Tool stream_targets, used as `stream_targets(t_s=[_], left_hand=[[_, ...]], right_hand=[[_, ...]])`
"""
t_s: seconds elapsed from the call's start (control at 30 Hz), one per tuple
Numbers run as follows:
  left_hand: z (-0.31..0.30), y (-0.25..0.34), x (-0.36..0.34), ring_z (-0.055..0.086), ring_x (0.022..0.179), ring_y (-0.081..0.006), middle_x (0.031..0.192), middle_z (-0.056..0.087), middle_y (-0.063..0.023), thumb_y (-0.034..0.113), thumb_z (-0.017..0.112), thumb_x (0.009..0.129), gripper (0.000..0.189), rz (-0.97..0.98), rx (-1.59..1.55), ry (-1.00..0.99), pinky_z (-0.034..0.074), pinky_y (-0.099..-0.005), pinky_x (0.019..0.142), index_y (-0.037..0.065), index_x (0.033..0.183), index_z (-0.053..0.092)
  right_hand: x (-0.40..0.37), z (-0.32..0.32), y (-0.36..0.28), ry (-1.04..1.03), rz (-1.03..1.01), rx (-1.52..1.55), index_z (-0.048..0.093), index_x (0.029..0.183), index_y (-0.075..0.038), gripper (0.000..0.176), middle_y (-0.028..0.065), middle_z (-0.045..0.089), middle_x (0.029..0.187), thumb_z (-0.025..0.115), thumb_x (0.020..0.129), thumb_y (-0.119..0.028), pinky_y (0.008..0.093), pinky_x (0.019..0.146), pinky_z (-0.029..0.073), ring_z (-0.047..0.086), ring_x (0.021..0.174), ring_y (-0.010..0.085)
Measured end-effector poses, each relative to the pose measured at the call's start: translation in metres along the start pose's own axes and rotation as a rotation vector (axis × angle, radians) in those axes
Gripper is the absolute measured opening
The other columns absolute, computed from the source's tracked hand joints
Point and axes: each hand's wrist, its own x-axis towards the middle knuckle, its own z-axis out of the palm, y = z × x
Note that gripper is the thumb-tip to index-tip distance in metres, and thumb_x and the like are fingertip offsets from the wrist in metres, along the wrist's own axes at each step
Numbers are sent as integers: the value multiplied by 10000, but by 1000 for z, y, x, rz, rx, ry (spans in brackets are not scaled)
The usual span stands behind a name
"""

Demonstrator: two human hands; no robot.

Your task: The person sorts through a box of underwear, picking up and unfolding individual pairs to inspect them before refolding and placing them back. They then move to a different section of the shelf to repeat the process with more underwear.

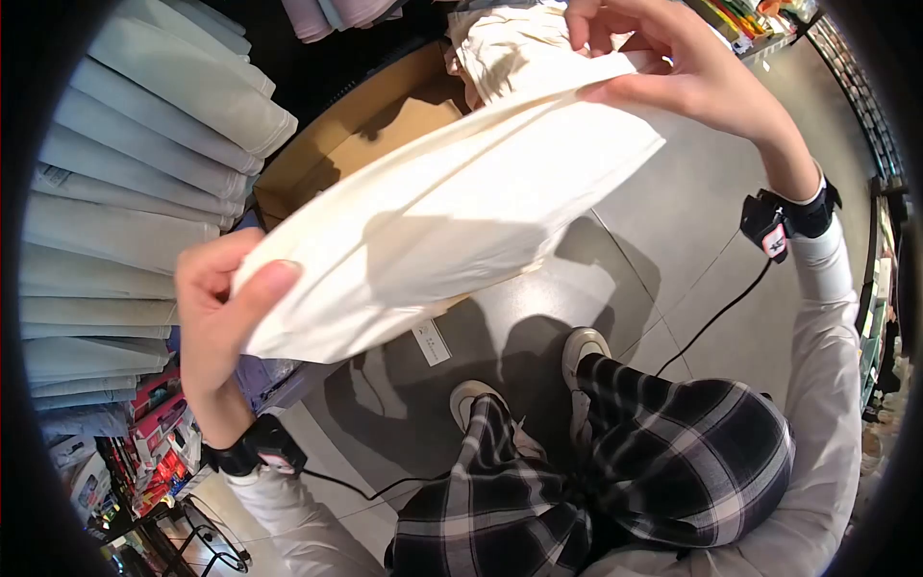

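A cream-white cloth garment (442,221) is stretched between my two hands above the floor. My left hand (226,313) pinches its left end, thumb on top. At the upper right my right hand (663,67) grips the other end between thumb and fingers. A white tag (431,341) with small print hangs below the cloth's lower edge. Behind the cloth, partly covered by it, is an open cardboard box (385,125). More cream cloth (510,48) lies crumpled at the box's right end, close to my right hand.
Pale garments (125,221) hang in a row at the left. Packaged goods (159,442) are below them, near a black wire rack (207,539). Shelves (870,279) line the right edge. Grey floor tiles (711,250) show around my shoes (586,346). Cables run from both wrist straps.
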Motion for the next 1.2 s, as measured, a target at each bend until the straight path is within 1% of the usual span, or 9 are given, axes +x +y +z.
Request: stream_targets(t_s=[0.1, 0.3, 0.37, 0.57, 0.67, 0.8, 0.87, 1.0, 1.2], left_hand=[[-6, 2, -8, 513, 640, -40, 728, 606, 2, 161, 667, 853, 187, 77, 81, 101, 368, -185, 573, -19, 807, 640], [-49, -12, -17, 504, 772, -84, 812, 567, -14, 245, 616, 894, 263, 245, 141, 280, 375, -204, 732, -15, 920, 581], [-54, -5, -16, 476, 863, -148, 807, 480, -42, 270, 534, 909, 282, 364, 75, 187, 353, -259, 845, 3, 820, 516], [-51, -4, -27, 502, 1113, -293, 1167, 483, -192, 232, 435, 903, 300, 455, -365, 362, 326, -388, 1044, -22, 1062, 454], [-43, 11, -27, 404, 1313, -366, 1431, 355, -275, 146, 317, 916, 493, 250, -377, 978, 384, -530, 1072, -94, 1345, 343], [-92, -17, -51, 580, 1076, -274, 1212, 550, -188, 176, 360, 916, 474, 273, -127, 837, 501, -404, 895, -69, 1320, 399], [-93, -7, -38, 594, 909, -174, 1042, 587, -120, 165, 461, 924, 501, 426, -325, 102, 462, -263, 848, -85, 1353, 394], [-27, 22, -21, 352, 607, -16, 628, 421, 67, 187, 732, 788, 559, 350, 497, 357, 217, -185, 552, -65, 1231, 502], [-39, 6, -18, 428, 710, -85, 796, 525, -11, 168, 647, 877, 227, 351, 641, 199, 301, -217, 650, -30, 983, 624]], right_hand=[[-9, 3, 4, 34, -106, 158, 477, 1058, -58, 240, 17, 534, 984, 625, 871, -30, 205, 664, 444, 572, 851, 70], [-18, -7, -19, 77, -194, -401, 587, 931, 20, 133, 103, 646, 840, 648, 869, -81, 290, 675, 486, 635, 820, 198], [-15, -11, -10, 111, -600, -264, 608, 965, 14, 132, 106, 653, 908, 643, 870, -71, 296, 734, 487, 624, 872, 199], [-24, 4, -6, 280, -197, -28, 595, 1021, 6, 167, 76, 620, 997, 614, 899, -105, 291, 782, 476, 587, 900, 148], [-23, -1, -1, 155, -159, 88, 563, 1058, 13, 212, 59, 601, 957, 592, 913, -140, 280, 791, 463, 569, 893, 126], [-19, -2, 13, 225, -283, 28, 550, 1069, 12, 210, 40, 589, 933, 550, 949, -161, 251, 800, 441, 554, 870, 104], [-20, 0, 13, 253, -250, 72, 553, 1073, 17, 207, 35, 596, 941, 538, 961, -156, 246, 805, 442, 560, 871, 102], [-16, -5, 24, 252, -181, 319, 592, 1096, 14, 207, 30, 629, 967, 540, 973, -144, 250, 840, 452, 580, 916, 100], [-21, -11, 40, 280, -28, 477, 608, 1106, -14, 204, -20, 620, 900, 581, 948, -140, 183, 655, 406, 522, 751, 34]])
